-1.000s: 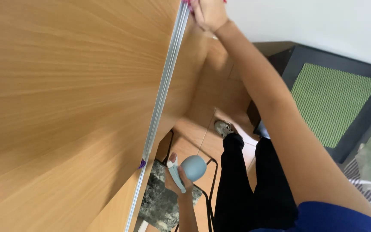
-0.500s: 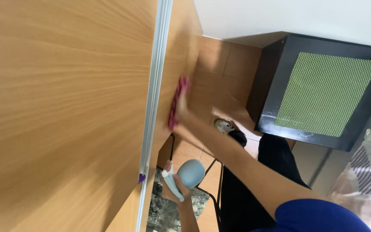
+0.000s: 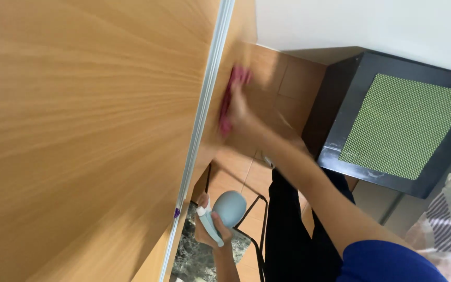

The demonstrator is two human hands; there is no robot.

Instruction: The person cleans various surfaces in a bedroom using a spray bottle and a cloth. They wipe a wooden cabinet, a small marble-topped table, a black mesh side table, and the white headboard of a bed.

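Note:
My right hand presses a pink cloth flat against the narrow side face of a tall wooden panel, just right of its silver edge strip. Hand and cloth are motion-blurred. My arm reaches there from a blue sleeve at the lower right. Lower down, my left hand grips a pale blue-grey spray bottle, held away from the panel with its trigger head pointing down.
A black cabinet with a green mesh panel stands to the right against a white wall. Below are my legs in black trousers, a tiled floor, a thin black metal frame and a mottled stone surface.
My right hand with the cloth has slid from the top of the panel's edge down to its middle stretch. The left hand keeps the spray bottle in about the same place.

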